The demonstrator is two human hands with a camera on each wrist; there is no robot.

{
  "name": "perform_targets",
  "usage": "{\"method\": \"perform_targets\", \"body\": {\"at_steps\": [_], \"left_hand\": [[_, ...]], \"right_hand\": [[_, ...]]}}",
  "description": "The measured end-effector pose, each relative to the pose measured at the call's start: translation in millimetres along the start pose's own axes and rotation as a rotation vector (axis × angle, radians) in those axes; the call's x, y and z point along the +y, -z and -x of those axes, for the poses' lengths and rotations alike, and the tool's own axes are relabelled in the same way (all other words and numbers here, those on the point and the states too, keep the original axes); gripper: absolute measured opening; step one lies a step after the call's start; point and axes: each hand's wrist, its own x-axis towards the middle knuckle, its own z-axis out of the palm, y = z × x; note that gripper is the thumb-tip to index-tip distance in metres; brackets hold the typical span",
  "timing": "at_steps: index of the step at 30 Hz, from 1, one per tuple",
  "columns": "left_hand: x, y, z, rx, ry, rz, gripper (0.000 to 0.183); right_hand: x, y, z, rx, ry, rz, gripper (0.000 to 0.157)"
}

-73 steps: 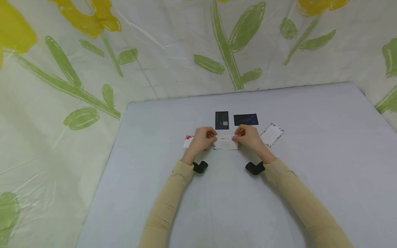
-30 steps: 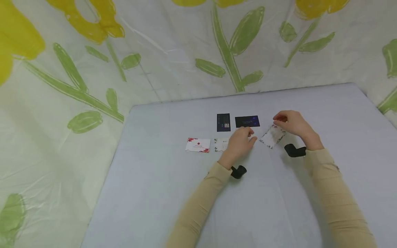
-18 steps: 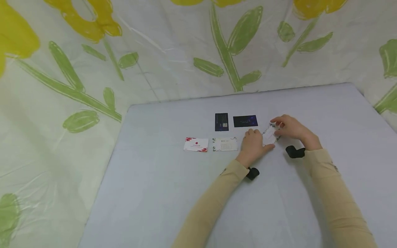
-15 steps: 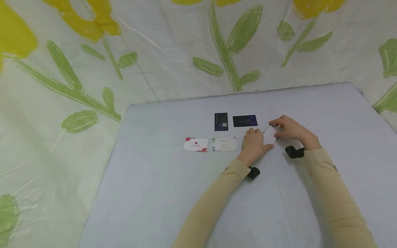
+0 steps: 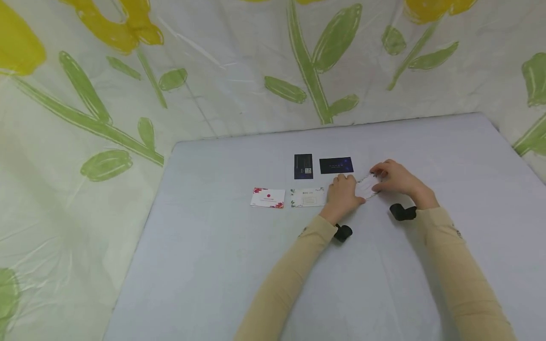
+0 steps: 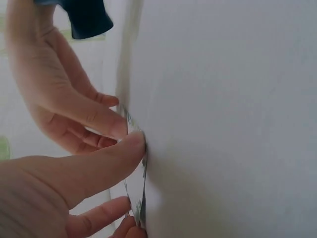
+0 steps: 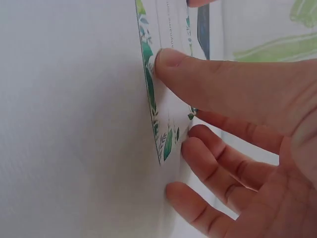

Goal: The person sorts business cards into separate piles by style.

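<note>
My left hand has joined my right hand on the white card; both pinch its edges. It is held askew, right of the cream card; contact with the table is unclear. Two-handed control of its angle appears established.

The left grip hides part of the held card, cropped in the right wrist view.
</note>
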Motion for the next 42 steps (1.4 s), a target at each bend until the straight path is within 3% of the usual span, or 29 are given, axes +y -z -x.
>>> {"method": "perform_targets", "body": {"at_steps": [6, 11, 16, 20, 24, 32, 42], "left_hand": [[-18.9, 7.9, 0.2, 0.008, -0.078, 0.154, 0.050], [-32.4, 11.9, 0.4, 0.030, -0.134, 0.349, 0.046], [-47.1, 14.8, 0.6, 0.114, -0.173, 0.517, 0.035], [-65.0, 24.0, 2.0, 0.173, -0.196, 0.601, 0.030], [-85.6, 37.3, 6.9, 0.168, -0.166, 0.676, 0.026], [-126.3, 51.0, 23.0, 0.140, -0.077, 0.748, 0.017], [-152.4, 47.3, 37.9, 0.101, 0.041, 0.692, 0.015]], "right_hand": [[-6.1, -5.5, 0.7, 0.042, -0.019, -0.053, 0.040], [-9.2, -10.4, 1.4, 0.138, -0.046, -0.091, 0.029], [-12.0, -16.0, 0.0, 0.242, -0.041, -0.146, 0.022], [-25.5, -19.5, -2.6, 0.254, -0.015, -0.303, 0.024], [-40.7, -28.4, -8.1, 0.236, -0.008, -0.478, 0.027], [-61.1, -61.5, -22.5, 0.221, -0.025, -0.626, 0.027], [-86.4, -84.5, -36.1, 0.173, -0.101, -0.476, 0.021]]}}
